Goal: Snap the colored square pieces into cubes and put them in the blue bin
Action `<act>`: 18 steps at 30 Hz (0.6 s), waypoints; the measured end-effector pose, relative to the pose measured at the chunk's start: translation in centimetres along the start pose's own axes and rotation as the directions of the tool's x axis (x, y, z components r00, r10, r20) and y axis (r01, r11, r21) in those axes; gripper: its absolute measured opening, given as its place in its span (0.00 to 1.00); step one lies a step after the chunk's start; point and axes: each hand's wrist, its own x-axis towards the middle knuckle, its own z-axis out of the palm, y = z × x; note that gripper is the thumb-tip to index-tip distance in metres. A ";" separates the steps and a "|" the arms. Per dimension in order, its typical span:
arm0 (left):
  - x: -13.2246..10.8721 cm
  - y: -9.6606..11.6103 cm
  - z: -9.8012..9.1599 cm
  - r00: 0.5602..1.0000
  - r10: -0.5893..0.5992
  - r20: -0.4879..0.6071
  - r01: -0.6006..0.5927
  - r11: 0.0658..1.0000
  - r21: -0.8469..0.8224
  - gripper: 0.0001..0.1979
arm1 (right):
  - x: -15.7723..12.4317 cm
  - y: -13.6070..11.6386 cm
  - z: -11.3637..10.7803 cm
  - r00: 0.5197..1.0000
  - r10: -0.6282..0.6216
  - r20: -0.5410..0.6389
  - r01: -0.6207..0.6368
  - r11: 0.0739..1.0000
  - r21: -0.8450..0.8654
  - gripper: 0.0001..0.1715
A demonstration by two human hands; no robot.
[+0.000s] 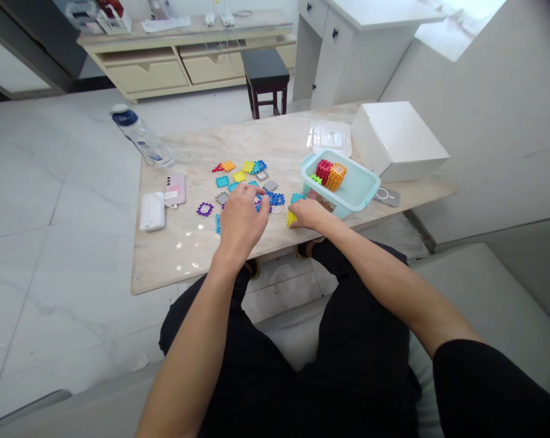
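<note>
My left hand (244, 214) hovers over a spread of jigsaw-edged plastic tiles, its fingers bent and the thumb apart from them, with nothing visibly held. Beneath and around it lie blue tiles (275, 199), a grey tile (270, 185) and others partly covered by the hand. My right hand (309, 214) is closed on yellow tiles (292, 219) near the table's front edge, just left of a light-blue bin (357, 193). Inside the bin stand a red tile stack (323, 170) and an orange tile stack (336, 177). A purple tile (205, 209) lies left of my left hand.
On the table (179, 267), a water bottle (142, 139), a pink phone (175, 188) and a white case (152, 211) sit left. A clear lid (331, 137), a white box (400, 140) and a grey device (387, 196) surround the bin. A stool (265, 68) stands beyond.
</note>
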 end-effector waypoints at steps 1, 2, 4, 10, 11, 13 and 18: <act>-0.1 0.0 0.0 1.000 0.001 0.000 -0.001 1.000 -0.002 0.10 | 0.0 -0.3 0.0 1.000 0.008 0.002 -0.008 1.000 -0.005 0.26; -0.1 0.0 -0.1 1.000 0.003 0.001 -0.003 1.000 -0.007 0.10 | 0.1 -0.5 -0.1 1.000 0.015 0.004 -0.015 1.000 -0.010 0.26; -0.2 0.0 -0.1 1.000 0.004 0.009 -0.004 1.000 -0.018 0.10 | 0.1 -0.9 -0.3 1.000 0.024 0.013 -0.024 1.000 -0.015 0.26; -0.3 0.0 0.0 0.997 0.004 0.071 -0.002 1.000 -0.020 0.10 | -0.3 -1.7 -0.8 0.998 0.027 0.051 -0.026 1.000 -0.016 0.28; -0.3 -0.1 0.0 0.997 0.007 0.077 -0.006 1.000 -0.022 0.09 | -0.3 -1.7 -0.7 0.998 0.024 0.052 -0.023 1.000 -0.017 0.27; -0.4 -0.2 0.1 0.997 0.018 0.080 -0.016 1.000 -0.020 0.09 | -0.3 -1.6 -0.6 0.998 0.020 0.053 -0.019 1.000 -0.016 0.28; -0.5 -0.3 0.1 0.996 0.024 0.083 -0.026 1.000 0.017 0.10 | 0.0 -1.2 -0.1 0.998 0.030 0.061 -0.030 1.000 -0.009 0.27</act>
